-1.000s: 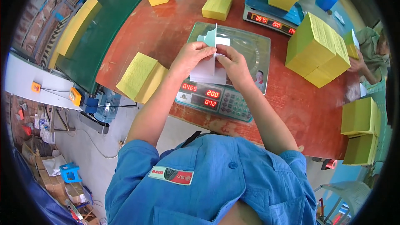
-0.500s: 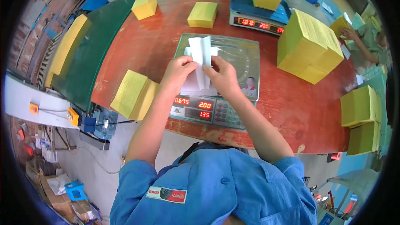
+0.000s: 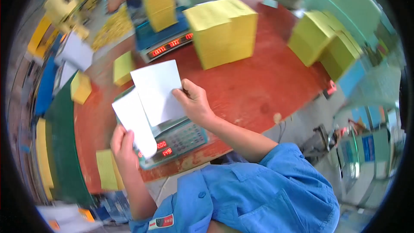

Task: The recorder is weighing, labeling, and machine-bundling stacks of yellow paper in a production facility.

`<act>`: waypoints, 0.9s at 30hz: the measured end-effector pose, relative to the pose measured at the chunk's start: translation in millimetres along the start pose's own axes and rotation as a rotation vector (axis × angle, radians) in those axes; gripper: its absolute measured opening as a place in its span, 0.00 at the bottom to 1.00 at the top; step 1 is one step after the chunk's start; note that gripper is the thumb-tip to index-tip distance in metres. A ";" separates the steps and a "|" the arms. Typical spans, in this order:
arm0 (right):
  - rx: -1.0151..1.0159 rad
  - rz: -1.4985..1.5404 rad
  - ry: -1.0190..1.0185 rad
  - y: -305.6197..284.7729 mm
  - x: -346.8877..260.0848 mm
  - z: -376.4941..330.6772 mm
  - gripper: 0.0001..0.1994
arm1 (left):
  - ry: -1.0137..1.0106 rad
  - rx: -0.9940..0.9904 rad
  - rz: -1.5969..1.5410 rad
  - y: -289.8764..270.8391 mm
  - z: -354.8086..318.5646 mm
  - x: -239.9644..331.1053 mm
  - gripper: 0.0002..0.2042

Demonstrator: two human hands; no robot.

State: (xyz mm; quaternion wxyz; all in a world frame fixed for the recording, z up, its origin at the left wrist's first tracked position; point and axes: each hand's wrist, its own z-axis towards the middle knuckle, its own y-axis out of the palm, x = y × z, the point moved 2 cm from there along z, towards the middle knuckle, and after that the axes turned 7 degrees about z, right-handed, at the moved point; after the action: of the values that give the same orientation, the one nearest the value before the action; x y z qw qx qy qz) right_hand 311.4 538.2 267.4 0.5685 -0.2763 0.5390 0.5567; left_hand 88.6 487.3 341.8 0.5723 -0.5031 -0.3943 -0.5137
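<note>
My left hand (image 3: 125, 149) pinches a white paper sheet (image 3: 134, 121) at its lower left edge, thumb on top. The near end of that sheet looks rounded or curled. Closed on the right edge of a second white sheet (image 3: 157, 88) is my right hand (image 3: 195, 99). The two sheets fan apart and overlap a little between my hands. I cannot tell whether each is a single leaf or several. Both are above a digital scale (image 3: 185, 140) with red lit digits and a keypad; the papers hide much of its platform.
A large yellow paper stack (image 3: 222, 39) stands on the red table (image 3: 241, 86). Behind, a co-worker's hands touch a yellow stack (image 3: 158, 8) on a second scale (image 3: 146, 43). More yellow blocks (image 3: 315, 39) stand at right. A green surface (image 3: 64, 133) adjoins at left.
My view has swung to the right. The white papers, bunched and bent upright between both hands before, are now spread into two flat sheets, one per hand. A co-worker's hands have come to the far stack.
</note>
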 end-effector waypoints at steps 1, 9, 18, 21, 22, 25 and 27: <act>0.034 -0.069 0.026 -25.6 -3.0 -3.5 0.10 | 0.011 -0.058 -0.016 5.9 -4.1 -0.8 0.05; 0.259 -0.615 0.317 -238.8 -11.7 -67.2 0.06 | 0.301 -0.623 0.435 119.7 6.3 22.4 0.03; 0.327 -0.608 0.118 -340.6 -25.6 -66.0 0.09 | 0.047 -0.260 -0.233 211.1 174.0 65.5 0.04; 0.223 -0.528 0.169 -343.7 -22.2 -47.7 0.08 | -0.037 -0.187 -0.408 231.7 239.9 51.5 0.08; 0.167 -0.503 0.179 -346.3 -23.9 -41.0 0.08 | -0.037 -0.158 -0.395 235.7 262.8 36.8 0.08; 0.058 -0.502 0.145 -363.4 -20.9 -27.3 0.08 | -0.049 -0.070 -0.410 275.3 288.6 30.6 0.08; 0.034 -0.432 0.130 -369.4 -13.8 -22.2 0.09 | -0.053 -0.003 -0.352 301.6 299.6 30.5 0.09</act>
State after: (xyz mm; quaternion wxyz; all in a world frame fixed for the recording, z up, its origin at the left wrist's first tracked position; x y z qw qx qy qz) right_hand 651.2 429.2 168.5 0.6431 -0.4111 0.5122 0.3938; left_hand 410.2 765.2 374.6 0.4624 -0.4404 -0.4906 -0.5930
